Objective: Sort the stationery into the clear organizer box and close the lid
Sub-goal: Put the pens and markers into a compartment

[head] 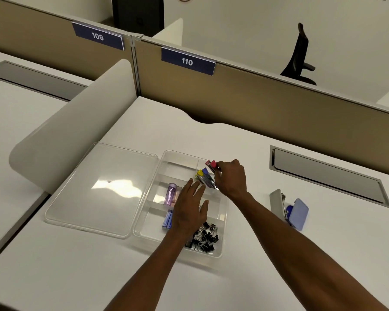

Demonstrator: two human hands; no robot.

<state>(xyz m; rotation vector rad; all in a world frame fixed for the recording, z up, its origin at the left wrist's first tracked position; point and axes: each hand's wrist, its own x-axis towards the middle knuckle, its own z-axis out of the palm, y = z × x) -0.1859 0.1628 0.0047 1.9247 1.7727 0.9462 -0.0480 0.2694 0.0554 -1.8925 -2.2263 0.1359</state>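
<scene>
A small pink stapler [211, 165] is gripped by the right hand [230, 178] over the clear plastic organizer box [220, 223]. The left hand [190, 209] is held flat above it, fingers straight and apart.

A single wide-angle view looks from the person's head forward and steeply down onto the white desk [245, 140], close enough that both forearms reach in from the bottom edge. It faces the tan partition [267, 102] at the desk's far side, with straight edges bowing toward the corners.
</scene>
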